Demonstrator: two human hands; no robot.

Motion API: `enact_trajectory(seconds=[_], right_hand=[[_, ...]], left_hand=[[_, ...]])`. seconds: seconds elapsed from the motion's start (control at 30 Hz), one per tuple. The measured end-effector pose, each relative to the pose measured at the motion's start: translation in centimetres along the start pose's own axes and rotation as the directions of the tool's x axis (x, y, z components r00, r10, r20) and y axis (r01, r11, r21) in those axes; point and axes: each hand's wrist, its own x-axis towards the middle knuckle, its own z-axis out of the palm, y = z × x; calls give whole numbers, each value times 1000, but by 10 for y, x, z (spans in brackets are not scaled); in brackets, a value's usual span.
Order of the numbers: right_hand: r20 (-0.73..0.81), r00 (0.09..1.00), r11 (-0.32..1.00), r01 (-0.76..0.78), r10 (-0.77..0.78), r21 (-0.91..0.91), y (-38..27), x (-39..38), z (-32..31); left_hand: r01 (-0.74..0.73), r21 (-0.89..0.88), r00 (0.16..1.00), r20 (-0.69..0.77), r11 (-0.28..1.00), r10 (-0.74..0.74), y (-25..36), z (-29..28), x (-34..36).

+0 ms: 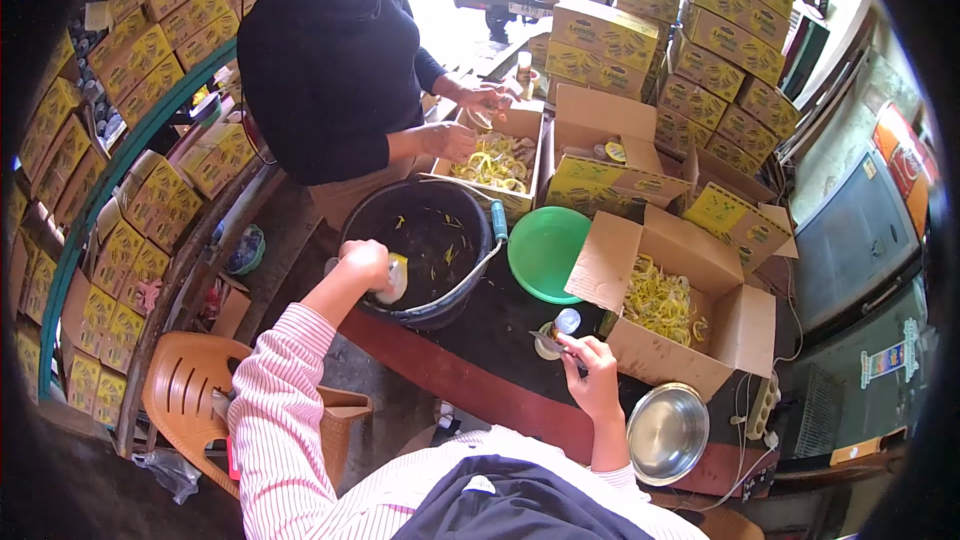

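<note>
My left hand [364,264] is closed around a clear plastic jar with a yellow label [394,278], tilted at the near left rim of a black bucket [420,316]. Dark contents and a few yellow strips show inside the bucket. To the right, my right hand [592,370] pinches a thin, flat, grey piece like a small blade [546,341]; its exact kind is unclear. Just beyond those fingers stands a small container with a pale blue top [566,321], partly hidden. A green basin [549,254] sits between the bucket and the open boxes.
An open carton [745,325] full of yellow strips stands at right, near a steel bowl [667,434]. Across the table a co-worker [330,70] handles a clear item above another strip-filled box [500,202]. Stacked cartons [600,40] rise behind. An orange chair [190,380] stands at left.
</note>
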Motion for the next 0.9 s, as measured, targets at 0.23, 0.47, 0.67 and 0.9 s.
enact_trajectory(seconds=[0.23, 0.47, 0.67, 0.9], right_hand=[[-15, 1000, 1000, 14, -14, 7, -1, 3, 2], [-21, 1000, 1000, 9, -9, -1, 1, 3, -1], [-37, 999, 1000, -14, 14, 14, 5, 0, -3], [-77, 993, 966, -71, 92, 248, -3, 2, -5]], left_hand=[[-42, 31, 995, 89, 999, 39, -4, -1, 0], [-19, 97, 995, 95, 995, 9, 5, -5, -4], [-66, -51, 994, 90, 997, 70, 0, 5, 3], [-509, -762, 786, -601, 399, -146, -10, 5, 12]])
